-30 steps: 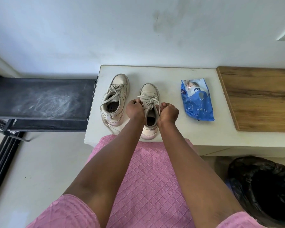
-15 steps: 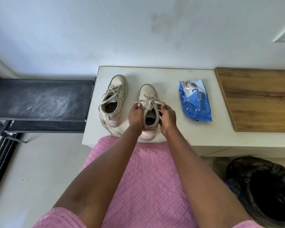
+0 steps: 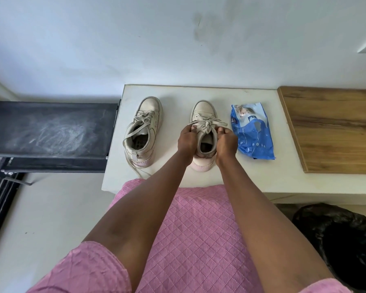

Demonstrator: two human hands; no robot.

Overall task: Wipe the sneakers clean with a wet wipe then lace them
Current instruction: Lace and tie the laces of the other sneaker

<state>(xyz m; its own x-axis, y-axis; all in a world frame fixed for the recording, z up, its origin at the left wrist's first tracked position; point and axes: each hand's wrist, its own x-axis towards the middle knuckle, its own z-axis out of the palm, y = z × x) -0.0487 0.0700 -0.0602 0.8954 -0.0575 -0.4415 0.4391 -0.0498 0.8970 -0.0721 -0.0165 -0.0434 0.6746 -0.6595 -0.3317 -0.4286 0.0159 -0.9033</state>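
Two cream high-top sneakers stand side by side on a white table [image 3: 251, 178], toes pointing away from me. The left sneaker [image 3: 143, 132] has loose laces, one end trailing toward the table's front edge. Over the right sneaker [image 3: 203, 112], my left hand [image 3: 187, 138] and my right hand [image 3: 225, 140] each pinch a loop of its laces [image 3: 207, 124], which spread out sideways in a bow above the tongue. A blue wet-wipe pack [image 3: 254, 132] lies just right of that shoe, close to my right hand.
A wooden board [image 3: 334, 127] covers the table's right end. A dusty black rack [image 3: 49, 132] stands left of the table. A black bin bag [image 3: 342, 244] sits on the floor at lower right. A wall rises directly behind the table.
My hands have slid forward along the right sneaker, and the lace loops are now pulled out wider to both sides. The left sneaker and the wipe pack lie where they were.
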